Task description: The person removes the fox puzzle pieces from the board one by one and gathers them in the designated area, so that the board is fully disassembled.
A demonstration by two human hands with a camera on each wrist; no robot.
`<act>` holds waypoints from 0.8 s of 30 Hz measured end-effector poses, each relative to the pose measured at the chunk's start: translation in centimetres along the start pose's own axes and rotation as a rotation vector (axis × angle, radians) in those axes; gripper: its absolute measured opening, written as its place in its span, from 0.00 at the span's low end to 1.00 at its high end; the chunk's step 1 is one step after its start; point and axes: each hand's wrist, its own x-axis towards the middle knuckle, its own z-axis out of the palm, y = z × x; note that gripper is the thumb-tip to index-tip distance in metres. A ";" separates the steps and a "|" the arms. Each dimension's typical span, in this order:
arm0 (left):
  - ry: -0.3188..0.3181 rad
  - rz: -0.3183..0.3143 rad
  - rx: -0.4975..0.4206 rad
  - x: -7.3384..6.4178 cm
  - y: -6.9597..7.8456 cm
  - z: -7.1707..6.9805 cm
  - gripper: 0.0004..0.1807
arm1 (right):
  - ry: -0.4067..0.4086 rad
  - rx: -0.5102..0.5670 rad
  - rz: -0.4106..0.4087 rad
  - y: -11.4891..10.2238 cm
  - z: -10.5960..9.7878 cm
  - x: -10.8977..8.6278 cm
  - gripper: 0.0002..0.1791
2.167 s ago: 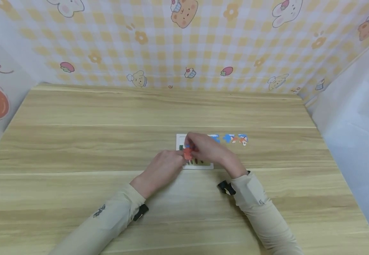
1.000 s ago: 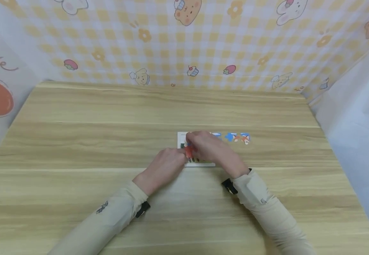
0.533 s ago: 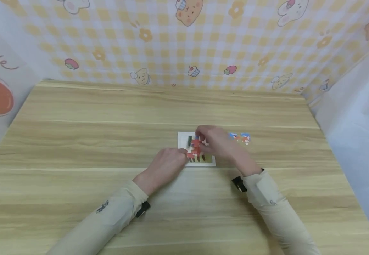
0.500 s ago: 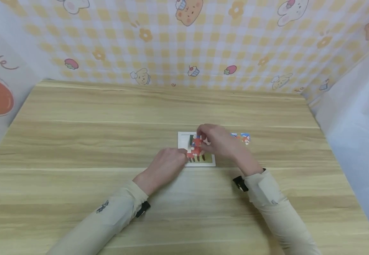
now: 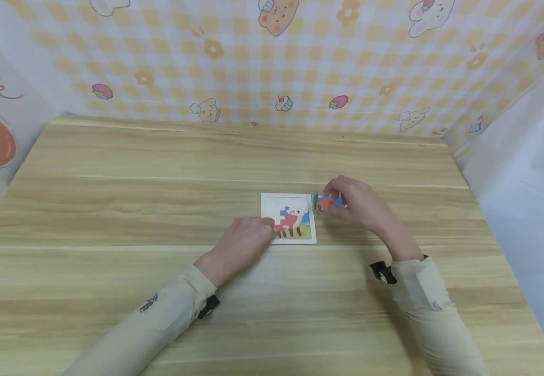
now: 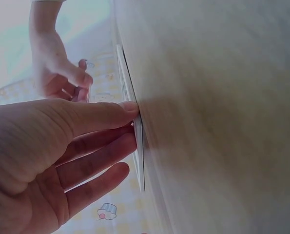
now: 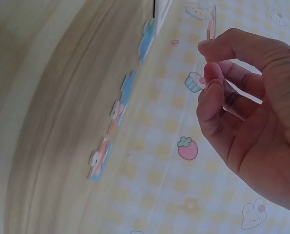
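A white-framed jigsaw puzzle board (image 5: 312,230) lies flat on the table, holding joined pieces with a red animal picture; its upper left part shows no pieces. My left hand (image 5: 241,243) holds the board's near left edge, its thumb (image 6: 127,108) against the rim and fingers over the top side. To the right of the board, my right hand (image 5: 363,203) pinches a red and green puzzle piece (image 5: 322,202) between thumb and fingertips, raised off the table. In the right wrist view the held piece (image 7: 211,29) appears edge-on.
Beyond the right hand, loose pieces lie in a row: a blue one (image 7: 146,41), a blue and orange one (image 7: 119,105) and one with an orange face (image 7: 101,158). A yellow checked cloth (image 5: 234,68) rises behind the wooden table (image 5: 159,167).
My right hand has carried the red piece up off the board and to the right, uncovering the joined picture. My left hand has stayed at the board's edge.
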 end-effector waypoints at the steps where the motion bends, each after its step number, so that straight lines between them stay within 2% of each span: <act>1: 0.002 0.001 0.000 0.0 0.0 0.0 0.04 | -0.004 0.004 0.010 0.2 0.0 -0.2 0.12; 10: 0.012 0.005 -0.015 0.0 -0.2 0.1 0.06 | -0.077 0.027 0.065 1.0 0.4 -1.5 0.09; 18: 0.021 -0.005 -0.040 0.0 -0.2 0.1 0.04 | -0.110 0.053 0.051 1.5 1.1 -1.9 0.11; 24: 0.018 -0.010 -0.050 0.0 -0.2 0.2 0.06 | -0.153 0.056 0.044 1.4 1.6 -1.8 0.11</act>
